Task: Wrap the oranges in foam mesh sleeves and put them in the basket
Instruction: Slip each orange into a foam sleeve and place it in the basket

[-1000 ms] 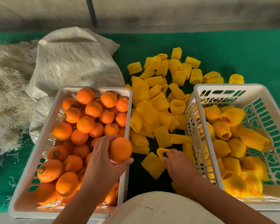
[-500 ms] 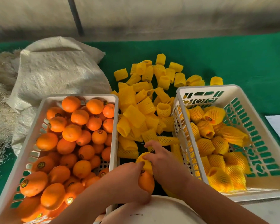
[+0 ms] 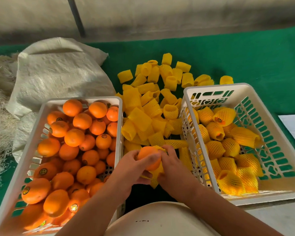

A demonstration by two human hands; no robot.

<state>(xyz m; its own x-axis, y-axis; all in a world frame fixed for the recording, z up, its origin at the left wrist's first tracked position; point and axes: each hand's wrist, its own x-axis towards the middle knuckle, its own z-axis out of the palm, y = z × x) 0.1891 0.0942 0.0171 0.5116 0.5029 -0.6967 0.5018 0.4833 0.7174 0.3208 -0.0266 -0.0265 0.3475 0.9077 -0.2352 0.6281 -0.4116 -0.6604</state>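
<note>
**Orange lifted up between both hands since half a second ago**

I see my left hand (image 3: 134, 169) gripping the orange (image 3: 148, 157) while my right hand (image 3: 173, 167) pinches the foam sleeve (image 3: 157, 174) around it, over the green counter (image 3: 245, 62) between both baskets; grey wall (image 3: 160, 12) behind.

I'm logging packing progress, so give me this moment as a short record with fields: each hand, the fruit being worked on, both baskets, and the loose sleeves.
left hand: grips the orange from the left
right hand: pinches a yellow sleeve against the orange
orange: bare on top, sleeve only partly on, held between the baskets
left basket: white, heaped with bare oranges
right basket: white, holds sleeved oranges, room left
loose sleeves: yellow pile on the green mat between and behind the baskets
step: sleeving, not yet placed
</note>
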